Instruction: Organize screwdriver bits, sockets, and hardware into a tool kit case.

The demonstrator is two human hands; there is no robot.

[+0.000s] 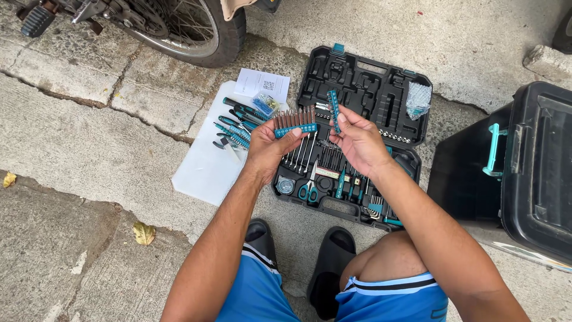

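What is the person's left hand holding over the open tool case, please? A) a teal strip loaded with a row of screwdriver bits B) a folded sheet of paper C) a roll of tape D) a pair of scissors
A: the left hand grips a teal bit holder with a row of bits standing up from it, above the open black tool case.

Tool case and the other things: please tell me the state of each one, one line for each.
Tool case: open, lying flat on the concrete.
Left hand: holds a rack of drill bits, bits pointing up.
Right hand: holds a teal bit strip, nearly upright.
Scissors: closed, in the case.
White sheet: spread flat, with teal tools on it.
Black bin: lid shut.
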